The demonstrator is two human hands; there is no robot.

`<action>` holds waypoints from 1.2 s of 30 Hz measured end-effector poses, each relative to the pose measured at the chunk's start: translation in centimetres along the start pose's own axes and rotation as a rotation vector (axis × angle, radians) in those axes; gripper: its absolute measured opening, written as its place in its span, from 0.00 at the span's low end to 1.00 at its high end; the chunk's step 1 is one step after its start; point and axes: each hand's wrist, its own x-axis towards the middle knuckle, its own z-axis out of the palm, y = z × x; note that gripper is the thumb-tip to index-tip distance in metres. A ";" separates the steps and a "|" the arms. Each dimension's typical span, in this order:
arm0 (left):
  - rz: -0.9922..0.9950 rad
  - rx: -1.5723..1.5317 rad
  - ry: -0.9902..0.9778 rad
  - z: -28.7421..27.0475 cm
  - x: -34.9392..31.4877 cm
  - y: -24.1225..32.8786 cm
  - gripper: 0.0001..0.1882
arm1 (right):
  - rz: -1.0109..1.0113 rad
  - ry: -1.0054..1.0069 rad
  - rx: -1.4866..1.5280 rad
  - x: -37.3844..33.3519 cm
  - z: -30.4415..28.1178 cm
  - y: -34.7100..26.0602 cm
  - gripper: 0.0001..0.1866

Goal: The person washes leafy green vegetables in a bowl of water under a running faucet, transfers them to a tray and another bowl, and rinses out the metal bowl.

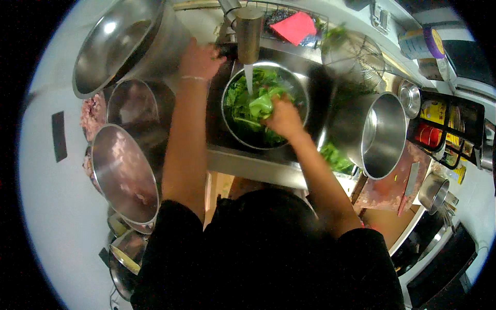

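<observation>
Leafy greens [238, 101] fill a round metal bowl [305, 98] standing in the sink [318, 77]. Water [248, 77] runs onto them from the faucet [249, 33]. My right hand [285, 120] reaches into the bowl, its fingers closed round a bunch of the leaves beside the stream. Near the sink's back left corner is my left hand [200, 59], beside a large tilted metal bowl [116, 46] and left of the faucet. Its fingers stretch toward the faucet and look apart, somewhat blurred; I see nothing held in them.
To the left stand metal pots, one a tilted pot [126, 175] with pale pink contents. On the right are an open metal pot [382, 137], a wire strainer [356, 57], loose greens [336, 157] and a knife [411, 181] on a cutting board [382, 191]. A pink cloth [294, 28] lies behind the sink.
</observation>
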 end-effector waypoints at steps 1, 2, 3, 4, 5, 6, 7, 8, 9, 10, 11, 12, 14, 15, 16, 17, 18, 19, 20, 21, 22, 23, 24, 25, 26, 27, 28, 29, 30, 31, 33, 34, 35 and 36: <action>0.112 0.038 -0.055 -1.7 1.4 -1.4 0.22 | -0.001 0.009 0.000 -0.6 -0.6 -0.7 0.34; 0.223 0.075 -0.118 -2.0 2.2 -1.6 0.22 | 0.006 0.022 0.001 -1.0 -1.1 -1.2 0.35; 0.260 0.051 -0.117 -2.3 2.1 -2.2 0.23 | 0.048 -0.033 0.050 -1.2 -1.7 -1.8 0.39; 0.302 0.027 -0.115 -2.8 2.0 -2.7 0.24 | -0.017 -0.014 0.030 -1.2 -1.6 -1.7 0.39; 0.261 -0.077 -0.076 -0.5 0.9 -2.7 0.25 | -0.055 0.015 0.005 -1.2 -1.4 -0.7 0.40; 0.153 -0.120 -0.017 2.2 -0.8 -1.2 0.26 | -0.103 0.042 -0.016 -1.2 -1.4 -0.1 0.41; 0.049 -0.165 0.059 4.5 -3.0 0.5 0.27 | -0.066 0.037 0.061 -2.4 -3.3 -1.5 0.40; -0.124 -0.155 0.140 8.2 -5.6 4.2 0.27 | -0.093 0.015 0.076 -2.4 -3.5 -1.0 0.38; -0.298 -0.145 0.232 10.1 -7.8 6.1 0.28 | -0.126 -0.018 0.090 -2.6 -3.6 -0.1 0.37; -0.297 -0.063 0.194 10.2 -9.1 5.0 0.26 | -0.166 -0.050 0.107 -2.6 -3.7 0.7 0.36; -0.316 0.182 0.081 10.2 -9.3 2.9 0.29 | -0.124 -0.018 0.086 -2.3 -2.7 2.2 0.38; -0.255 0.235 0.006 11.9 -10.2 2.1 0.33 | 0.005 0.028 0.167 -1.9 -1.1 3.6 0.39; -0.320 0.841 0.103 13.8 -11.0 -0.7 0.39 | 0.258 0.124 0.328 -1.2 2.0 6.1 0.40; -0.345 0.885 0.099 13.2 -11.1 -3.3 0.42 | 0.226 0.229 0.493 -1.2 3.2 6.3 0.44; -0.369 0.928 0.092 12.5 -11.2 -5.8 0.45 | 0.247 0.222 0.643 -0.9 3.8 6.1 0.45; -0.357 0.893 0.109 12.3 -11.5 -7.1 0.48 | 0.278 0.222 0.792 -0.7 4.4 6.1 0.46; -0.440 0.771 0.131 12.2 -11.6 -7.2 0.49 | 0.307 0.223 0.946 -0.1 5.0 6.2 0.47; -0.523 0.648 0.152 12.2 -11.7 -7.4 0.50 | 0.726 0.194 0.775 0.8 6.0 6.1 0.47; -0.603 0.525 0.183 11.7 -11.8 -7.6 0.51 | 0.720 0.147 0.951 1.3 6.1 5.8 0.47; -0.626 0.374 0.196 10.1 -11.0 -11.3 0.55 | 0.719 0.089 1.119 1.7 6.2 5.1 0.48; -0.656 0.304 0.202 9.5 -10.4 -12.8 0.51 | 0.699 0.053 1.275 1.9 6.1 4.6 0.46; -0.685 0.238 0.205 9.6 -9.8 -12.7 0.48 | 0.687 0.017 1.431 2.1 6.0 4.1 0.45; -0.731 0.154 0.191 9.6 -9.8 -12.6 0.45 | 0.682 -0.029 1.538 2.4 6.5 4.3 0.44; -0.780 0.073 0.184 9.6 -10.0 -12.6 0.42 | 0.672 -0.078 1.644 2.7 6.8 4.3 0.42; -0.765 -0.043 0.160 9.5 -10.3 -12.7 0.40 | 0.648 -0.017 1.640 2.7 7.1 4.2 0.40; -0.747 -0.159 0.136 10.0 -10.8 -12.0 0.38 | 0.623 0.044 1.636 2.6 7.4 4.0 0.38; -0.732 -0.186 0.179 10.5 -11.7 -11.3 0.37 | 0.598 0.105 1.630 2.3 7.7 3.9 0.36; -0.720 -0.209 0.223 11.7 -12.8 -8.6 0.36 | 0.549 0.227 1.632 1.5 6.9 2.9 0.33; -0.703 -0.231 0.271 12.4 -13.6 -6.7 0.36 | 0.498 0.281 1.598 1.1 7.2 2.7 0.32; -0.493 -0.153 0.271 12.1 -13.8 -7.3 0.31 | 0.447 0.336 1.563 0.6 7.4 2.5 0.30; -0.376 -0.156 0.312 13.7 -15.1 -4.2 0.27 | 0.371 0.460 1.519 -1.1 5.2 0.6 0.23; -0.319 -0.158 0.331 14.4 -15.9 -2.9 0.26 | 0.327 0.473 1.501 -1.9 4.4 0.0 0.22; -0.283 -0.109 0.348 14.5 -16.2 -2.4 0.22 | 0.279 0.487 1.484 -2.6 3.7 -0.4 0.20; -0.253 -0.153 0.334 14.7 -16.5 -1.8 0.22 | 0.231 0.502 1.466 -3.0 3.2 -0.6 0.19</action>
